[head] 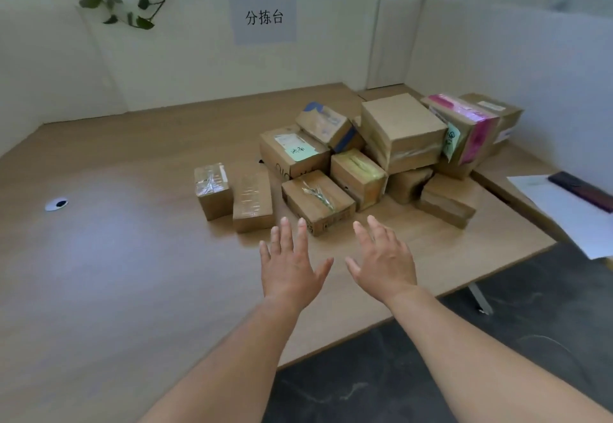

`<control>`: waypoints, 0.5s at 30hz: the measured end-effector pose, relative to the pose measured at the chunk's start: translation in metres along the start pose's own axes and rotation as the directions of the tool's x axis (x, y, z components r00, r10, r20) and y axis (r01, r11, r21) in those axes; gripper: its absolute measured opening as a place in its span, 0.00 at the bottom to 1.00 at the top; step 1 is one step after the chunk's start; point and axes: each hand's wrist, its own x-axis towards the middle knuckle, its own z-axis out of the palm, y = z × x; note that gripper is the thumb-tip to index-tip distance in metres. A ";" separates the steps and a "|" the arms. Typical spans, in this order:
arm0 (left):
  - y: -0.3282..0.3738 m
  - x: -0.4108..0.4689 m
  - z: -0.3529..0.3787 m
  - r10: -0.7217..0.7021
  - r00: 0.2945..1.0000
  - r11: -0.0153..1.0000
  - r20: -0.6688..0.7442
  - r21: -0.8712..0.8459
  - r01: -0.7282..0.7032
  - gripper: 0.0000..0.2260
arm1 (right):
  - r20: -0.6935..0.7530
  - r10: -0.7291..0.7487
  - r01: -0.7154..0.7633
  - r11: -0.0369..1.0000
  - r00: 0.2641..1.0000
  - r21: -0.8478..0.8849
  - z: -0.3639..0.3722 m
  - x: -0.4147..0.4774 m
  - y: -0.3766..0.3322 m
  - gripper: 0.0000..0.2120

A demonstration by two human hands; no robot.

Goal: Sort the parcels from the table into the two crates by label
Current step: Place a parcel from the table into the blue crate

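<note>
A: What could go wrong from here?

B: The heap of brown cardboard parcels [365, 170] lies loosely piled at the far right of the light wooden table [132, 240]. The large plain cardboard box [403, 130] sits tilted on top of lower ones. Pulling out 1 beneath it would likely send it sliding, perhaps over the table's right edge.

A: Anything else?

B: Labels. Only 2 pale green handwritten notes show: 1 on the flat box with a white shipping slip [293, 150], 1 on the pink-taped box [464, 130]. The nearest parcel, a low brown box with torn clear tape [316, 202], shows no note from here, so taking it unread risks the wrong crate. Neither of the 2 crates is in view.

A: And the hands?

B: Both are bare, palms down, stretched forward over the table. The left hand [288, 270] and right hand [381, 263] hover side by side, fingers straight and spread, holding nothing. Their fingertips are close to the torn-tape box; whether the left ones brush it, I cannot tell. I judge this the approach to a 2-handed lift.
</note>
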 end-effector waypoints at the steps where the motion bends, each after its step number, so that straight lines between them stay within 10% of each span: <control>1: 0.005 0.008 0.003 0.022 1.000 1.000 0.000 -0.006 -0.022 0.37 | 0.006 0.020 -0.020 1.000 1.000 -0.004 0.001 0.003 0.007 0.33; 15: 0.114 0.119 0.008 0.098 0.995 0.993 -0.005 -0.061 -0.098 0.37 | -0.049 0.202 -0.201 0.979 0.978 0.028 -0.014 0.091 0.146 0.33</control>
